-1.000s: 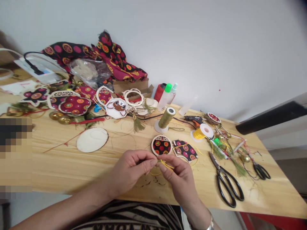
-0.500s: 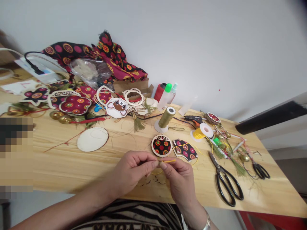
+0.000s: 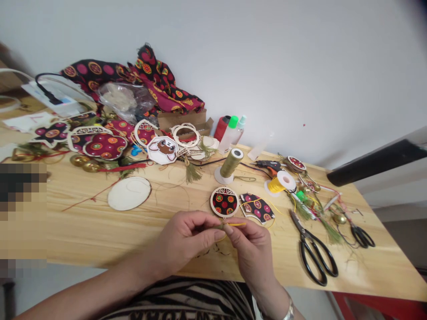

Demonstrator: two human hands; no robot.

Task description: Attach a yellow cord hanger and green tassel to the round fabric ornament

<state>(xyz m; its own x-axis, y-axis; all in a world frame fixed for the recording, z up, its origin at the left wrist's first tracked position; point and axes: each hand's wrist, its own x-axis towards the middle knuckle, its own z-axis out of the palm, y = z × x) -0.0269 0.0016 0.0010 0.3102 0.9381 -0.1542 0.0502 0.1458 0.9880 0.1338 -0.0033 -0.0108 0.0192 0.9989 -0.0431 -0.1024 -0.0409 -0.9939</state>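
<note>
Thin yellow cord [image 3: 237, 224] is pinched between the fingertips of my right hand [image 3: 252, 249], and its short end points right. My left hand [image 3: 187, 242] meets it at the fingertips, thumb and forefinger pressed together on the cord. A loop of the cord hangs just below the fingers. Right behind my hands lies a round wooden-framed ornament [image 3: 224, 202] with dark patterned fabric. Beside it is a fan-shaped fabric piece [image 3: 258, 208] with yellow cord across it.
An olive thread spool [image 3: 230, 164] and a yellow cord spool [image 3: 281, 183] stand farther back. Large black-handled scissors [image 3: 316, 253] lie at the right. An oval white piece [image 3: 129, 193] lies left; ornaments and patterned cloth [image 3: 167, 84] are heaped behind.
My left thumb and my right fingertips have shifted slightly to the right on the cord. Both hands keep their pinch. Objects on the table have not moved.
</note>
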